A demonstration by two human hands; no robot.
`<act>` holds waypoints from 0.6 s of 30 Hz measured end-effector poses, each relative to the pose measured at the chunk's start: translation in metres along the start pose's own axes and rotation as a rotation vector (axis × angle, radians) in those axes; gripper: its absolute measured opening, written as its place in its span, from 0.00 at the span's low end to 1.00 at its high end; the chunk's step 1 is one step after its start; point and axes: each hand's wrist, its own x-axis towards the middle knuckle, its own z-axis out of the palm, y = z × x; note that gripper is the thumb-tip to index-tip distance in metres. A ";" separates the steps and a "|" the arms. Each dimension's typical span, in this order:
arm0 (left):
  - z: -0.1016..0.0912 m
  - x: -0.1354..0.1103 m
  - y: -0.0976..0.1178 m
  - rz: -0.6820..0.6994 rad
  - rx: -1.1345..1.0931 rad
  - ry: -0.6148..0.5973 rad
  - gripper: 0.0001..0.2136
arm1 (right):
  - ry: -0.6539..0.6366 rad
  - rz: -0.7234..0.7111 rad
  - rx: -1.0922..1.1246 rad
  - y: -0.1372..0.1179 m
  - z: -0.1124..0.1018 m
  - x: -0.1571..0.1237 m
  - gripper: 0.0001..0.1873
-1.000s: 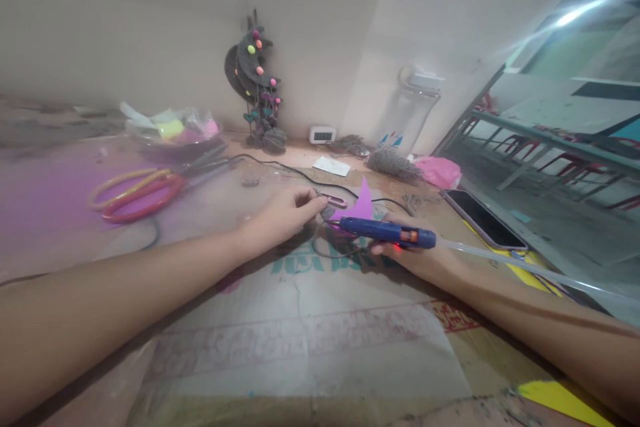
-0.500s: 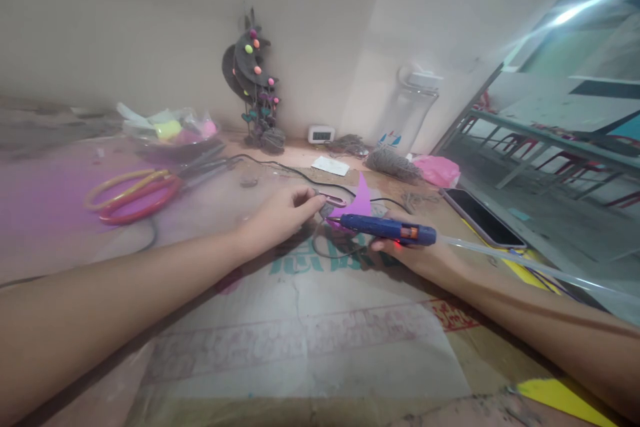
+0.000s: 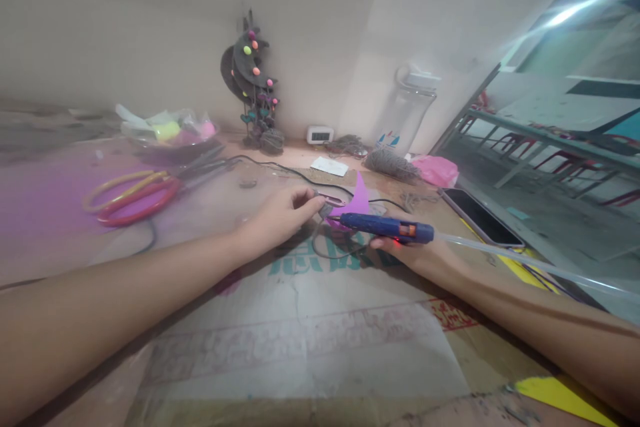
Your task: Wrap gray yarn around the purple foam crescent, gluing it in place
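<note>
My right hand (image 3: 400, 240) is wrapped round a blue hot glue gun (image 3: 380, 225), with a red light glowing under its body. A long clear glue stick (image 3: 490, 248) runs out of its back end to the right. The gun's nozzle touches or nearly touches a small grey piece (image 3: 325, 209), which looks wrapped in yarn. That piece is pinched between the thumb and fingers of my left hand (image 3: 290, 212). Just behind the gun is a purple crescent shape (image 3: 359, 196), partly hidden by it; whether a hand touches it I cannot tell.
Scissors (image 3: 140, 200) with red and yellow handles lie left, before a bag of pompoms (image 3: 170, 132). A moon decoration (image 3: 253, 67), white timer (image 3: 320, 135), clear bottle (image 3: 407, 113) and grey yarn (image 3: 393, 165) stand behind. A phone (image 3: 480, 217) lies right. A black cord crosses the table.
The view has shifted very slightly. Both hands, the glue gun and the grey piece keep nearly the same positions.
</note>
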 end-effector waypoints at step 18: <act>-0.001 0.000 0.003 0.035 0.059 0.010 0.15 | 0.009 0.076 0.023 -0.001 -0.001 0.001 0.15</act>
